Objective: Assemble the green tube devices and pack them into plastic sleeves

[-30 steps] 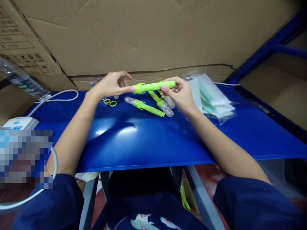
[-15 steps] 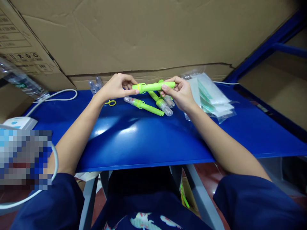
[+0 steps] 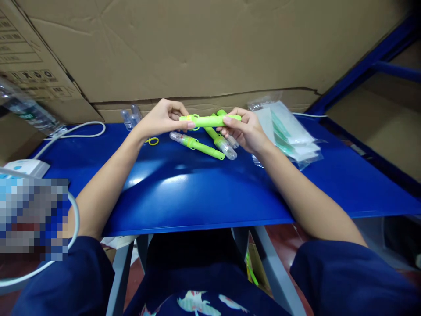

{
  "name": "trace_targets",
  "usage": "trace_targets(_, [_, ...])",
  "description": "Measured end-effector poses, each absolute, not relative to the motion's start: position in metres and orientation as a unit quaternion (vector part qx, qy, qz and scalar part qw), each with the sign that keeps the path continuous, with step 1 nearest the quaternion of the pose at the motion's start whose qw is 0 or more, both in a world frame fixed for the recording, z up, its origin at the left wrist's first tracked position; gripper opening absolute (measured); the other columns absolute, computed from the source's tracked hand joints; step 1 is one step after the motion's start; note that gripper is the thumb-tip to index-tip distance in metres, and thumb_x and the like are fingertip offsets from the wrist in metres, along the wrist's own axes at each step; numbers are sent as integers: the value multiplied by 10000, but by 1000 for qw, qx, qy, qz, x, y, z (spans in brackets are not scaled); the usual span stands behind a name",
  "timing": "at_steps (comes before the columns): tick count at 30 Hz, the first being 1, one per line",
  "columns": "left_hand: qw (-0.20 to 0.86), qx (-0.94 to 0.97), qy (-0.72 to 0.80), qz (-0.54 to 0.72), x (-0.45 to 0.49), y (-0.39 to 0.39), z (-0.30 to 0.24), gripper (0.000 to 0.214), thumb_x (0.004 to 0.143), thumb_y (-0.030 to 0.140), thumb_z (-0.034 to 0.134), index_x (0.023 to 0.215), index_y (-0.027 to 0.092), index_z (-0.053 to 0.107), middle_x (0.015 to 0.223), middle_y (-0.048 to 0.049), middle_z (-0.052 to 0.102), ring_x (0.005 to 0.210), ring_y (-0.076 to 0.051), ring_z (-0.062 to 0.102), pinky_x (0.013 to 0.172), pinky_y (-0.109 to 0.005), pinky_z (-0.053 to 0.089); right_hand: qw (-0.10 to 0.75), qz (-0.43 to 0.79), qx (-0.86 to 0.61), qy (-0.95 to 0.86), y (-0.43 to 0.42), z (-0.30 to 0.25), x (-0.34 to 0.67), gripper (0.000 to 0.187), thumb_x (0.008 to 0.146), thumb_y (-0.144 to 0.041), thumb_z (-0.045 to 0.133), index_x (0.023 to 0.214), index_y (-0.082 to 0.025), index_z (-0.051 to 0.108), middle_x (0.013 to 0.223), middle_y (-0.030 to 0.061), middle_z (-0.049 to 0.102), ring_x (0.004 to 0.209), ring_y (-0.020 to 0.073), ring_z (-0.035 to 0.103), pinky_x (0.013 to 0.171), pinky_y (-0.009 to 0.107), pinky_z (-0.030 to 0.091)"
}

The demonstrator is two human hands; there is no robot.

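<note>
My left hand (image 3: 164, 117) is closed on the left, collared end of a lime-green plastic stick handle (image 3: 210, 121), by its yellow-green ring. My right hand (image 3: 245, 127) pinches the handle's other end, so it is held nearly level above the table. Just below it lies a green stick with a clear tip (image 3: 197, 145). Another green stick with a clear tip (image 3: 226, 145) lies partly behind my right hand, with more pieces hidden there. Beside my left wrist are loose clear caps (image 3: 127, 119) and a small yellow ring (image 3: 152, 141).
Clear plastic bags with white and green contents (image 3: 289, 131) lie right of my right hand on the blue table (image 3: 204, 193). A white power strip (image 3: 28, 167), a cable (image 3: 87, 136) and a plastic bottle (image 3: 31, 112) are at left. Cardboard (image 3: 204, 48) stands behind.
The handle has tilted slightly, its right end a little lower. My left fingers have closed further over its left end, covering the thread that showed before.
</note>
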State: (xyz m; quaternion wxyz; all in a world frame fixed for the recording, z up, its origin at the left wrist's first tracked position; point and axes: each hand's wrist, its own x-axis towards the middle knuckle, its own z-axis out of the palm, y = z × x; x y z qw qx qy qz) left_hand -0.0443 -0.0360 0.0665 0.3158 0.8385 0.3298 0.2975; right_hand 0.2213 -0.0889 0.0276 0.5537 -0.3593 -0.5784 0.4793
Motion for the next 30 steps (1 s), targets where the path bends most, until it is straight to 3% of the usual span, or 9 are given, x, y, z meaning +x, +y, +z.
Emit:
trace_targets(9, [347,849,310,252,-40,-34,62,301,879,394,705,997,117,690,846,-51,746,734,-144,719,694,-259,588,545,478,-371,-580,-83,29,229,558,633,-569,945,748,-240,510,675,-5,680,588,139,656,522,251,562])
trace_targets(14, [259,861,333,286,-47,-23,53,328,879,297,678,1168,163,600,949,-50,739,833,-148,720,766,-262,565,550,396,-408,-611,-100,30,209,553,691,-600,908,818,-268,485,680,-16,667,631,181,694,604,327,616])
trace_targets(20, [73,902,341,253,-43,-20,53,139,883,190,605,1015,150,619,929,-59,688,936,-200,675,892,-329,530,578,278,-425,-639,-122,19,186,517,781,-692,806,926,-270,544,786,18,691,749,238,750,699,409,656])
trace_targets(30, [55,866,388,310,-46,-14,48,41,857,168,597,860,177,637,752,-32,648,832,-206,661,820,-318,539,546,254,-470,-646,-123,15,177,526,814,-707,767,1014,-256,585,766,30,694,749,286,764,731,507,670])
